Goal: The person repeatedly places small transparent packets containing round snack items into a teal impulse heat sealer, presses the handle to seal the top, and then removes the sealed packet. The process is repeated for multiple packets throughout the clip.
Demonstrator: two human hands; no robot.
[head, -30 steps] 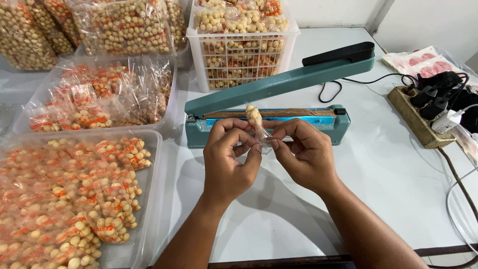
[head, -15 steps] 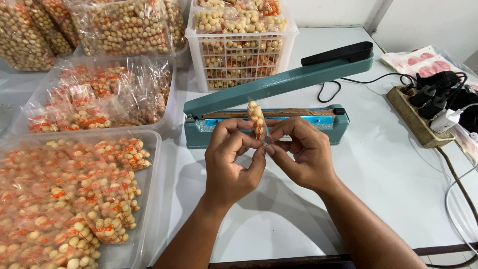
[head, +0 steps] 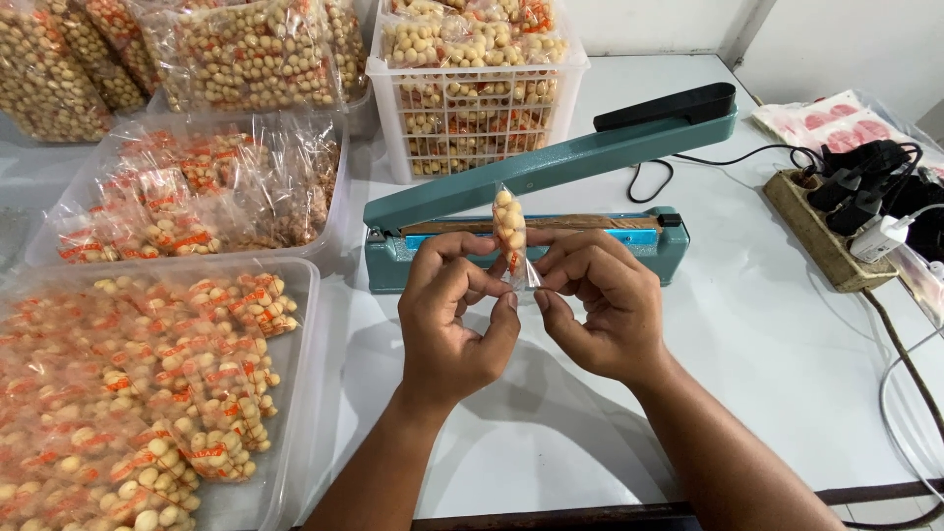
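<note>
The scene is viewed from one head-worn camera, angled steeply down and forward. The hands are seen close, the white table (head: 787, 344) beneath, and baskets at the far edge.

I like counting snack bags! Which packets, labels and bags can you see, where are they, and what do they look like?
Small packet: held upright by left hand and right hand; narrow, clear, pale round snacks.
Small packets: left tray; clear, orange-red labels.
More packets: tub behind; crinkly, clear, orange-red labels.
Large bags: back left; clear, pale snacks.
Basket packets: white basket, back; same kind.
Pink-and-white sheets: far right; flat.
</note>
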